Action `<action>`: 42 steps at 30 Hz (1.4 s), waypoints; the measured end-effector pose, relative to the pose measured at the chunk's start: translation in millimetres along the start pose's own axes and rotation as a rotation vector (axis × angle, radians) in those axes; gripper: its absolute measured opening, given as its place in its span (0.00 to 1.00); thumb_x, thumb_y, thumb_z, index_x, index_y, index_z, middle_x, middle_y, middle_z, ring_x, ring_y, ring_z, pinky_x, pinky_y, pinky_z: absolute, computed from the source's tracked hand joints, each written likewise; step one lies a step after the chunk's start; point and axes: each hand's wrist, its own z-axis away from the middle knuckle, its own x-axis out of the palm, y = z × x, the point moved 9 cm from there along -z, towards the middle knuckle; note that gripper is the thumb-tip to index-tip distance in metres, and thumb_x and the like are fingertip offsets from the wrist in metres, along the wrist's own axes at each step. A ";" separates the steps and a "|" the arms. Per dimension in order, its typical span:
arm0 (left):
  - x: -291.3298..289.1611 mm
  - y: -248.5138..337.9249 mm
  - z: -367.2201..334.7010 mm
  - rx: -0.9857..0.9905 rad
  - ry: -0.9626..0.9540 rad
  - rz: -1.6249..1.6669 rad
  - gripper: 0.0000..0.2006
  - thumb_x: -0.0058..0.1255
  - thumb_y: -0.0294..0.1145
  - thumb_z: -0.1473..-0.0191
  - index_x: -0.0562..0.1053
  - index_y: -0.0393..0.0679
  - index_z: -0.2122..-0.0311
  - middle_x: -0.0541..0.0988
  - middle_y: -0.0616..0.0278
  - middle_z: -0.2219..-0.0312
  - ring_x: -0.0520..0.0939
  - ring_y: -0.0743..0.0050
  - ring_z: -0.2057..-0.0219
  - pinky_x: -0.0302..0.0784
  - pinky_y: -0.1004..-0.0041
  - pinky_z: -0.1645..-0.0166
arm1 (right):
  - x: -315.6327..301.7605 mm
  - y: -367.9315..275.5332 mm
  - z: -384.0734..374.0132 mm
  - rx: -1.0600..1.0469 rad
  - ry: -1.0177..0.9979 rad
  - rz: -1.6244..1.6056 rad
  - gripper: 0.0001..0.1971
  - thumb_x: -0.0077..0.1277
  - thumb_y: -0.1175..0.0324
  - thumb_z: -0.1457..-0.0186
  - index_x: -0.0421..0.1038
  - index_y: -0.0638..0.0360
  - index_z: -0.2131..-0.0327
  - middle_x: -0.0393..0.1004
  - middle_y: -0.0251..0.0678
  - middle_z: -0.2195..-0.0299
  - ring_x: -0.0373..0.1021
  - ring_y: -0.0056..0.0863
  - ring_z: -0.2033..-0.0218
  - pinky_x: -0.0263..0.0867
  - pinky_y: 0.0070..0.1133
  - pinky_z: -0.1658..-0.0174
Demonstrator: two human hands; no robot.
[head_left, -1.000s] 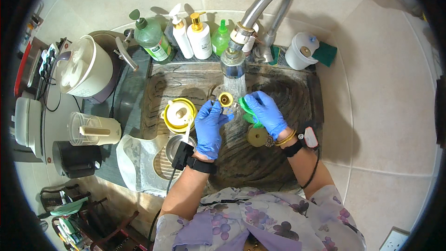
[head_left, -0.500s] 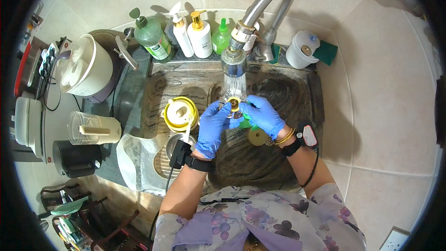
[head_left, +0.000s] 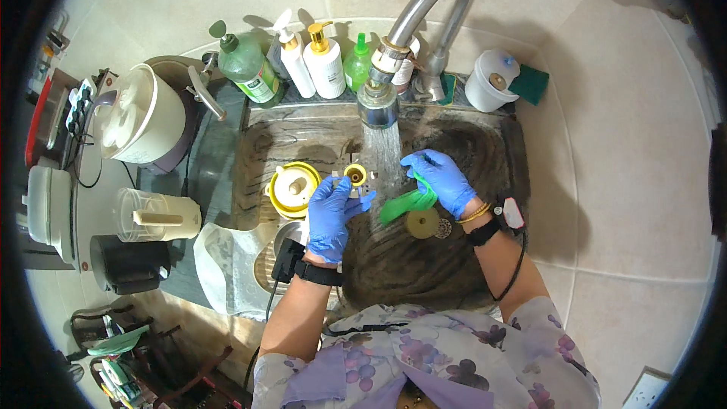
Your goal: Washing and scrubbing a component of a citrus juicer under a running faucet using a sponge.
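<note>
Blue gloves cover both my hands over the dark sink [head_left: 424,280]. In my left hand [head_left: 330,213], a small round yellow part with a brown centre [head_left: 355,175] is held at the fingertips, left of the running water [head_left: 382,153]. My right hand [head_left: 441,182], right of the stream, is closed on a limp green cloth [head_left: 407,205], whose loose end hangs down to the left. Below that hand lie a flat yellowish disc [head_left: 422,223] and a small perforated metal disc [head_left: 444,228]. A yellow-rimmed bowl with a cream lid-like piece [head_left: 292,188] stands beside my left hand.
The curved metal faucet [head_left: 379,106] reaches over the sink. Pump bottles [head_left: 326,68] and a green bottle [head_left: 254,76] line the back edge. A white container [head_left: 488,82] stands at back right. At left are a clear jug [head_left: 163,213] and a black container [head_left: 129,263].
My hands have moved apart: the left, with the yellow part, shifted left out of the stream; the right moved right. More of the green cloth and the water now shows.
</note>
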 end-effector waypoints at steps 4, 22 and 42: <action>5.3 -1.0 2.8 -0.038 -0.007 0.050 0.07 0.41 0.33 0.45 0.66 0.41 0.68 0.72 0.63 0.75 0.79 0.66 0.72 0.77 0.72 0.68 | 7.1 -0.8 4.1 0.034 -0.025 -0.132 0.12 0.46 0.65 0.47 0.69 0.62 0.63 0.70 0.32 0.73 0.64 0.17 0.77 0.62 0.15 0.74; 19.5 -11.6 3.2 -0.005 -0.085 -0.015 0.06 0.38 0.30 0.44 0.64 0.38 0.67 0.73 0.59 0.73 0.79 0.60 0.68 0.77 0.71 0.65 | 30.3 2.6 -2.5 -0.190 0.004 0.224 0.10 0.47 0.66 0.49 0.67 0.66 0.73 0.67 0.31 0.80 0.60 0.14 0.78 0.60 0.19 0.75; 31.9 -5.4 2.0 0.032 -0.113 -0.007 0.11 0.45 0.24 0.50 0.66 0.35 0.60 0.74 0.59 0.70 0.77 0.72 0.70 0.76 0.75 0.63 | 20.7 -13.1 8.6 -0.149 -0.003 0.095 0.11 0.50 0.67 0.50 0.68 0.66 0.67 0.69 0.28 0.77 0.60 0.12 0.79 0.59 0.15 0.77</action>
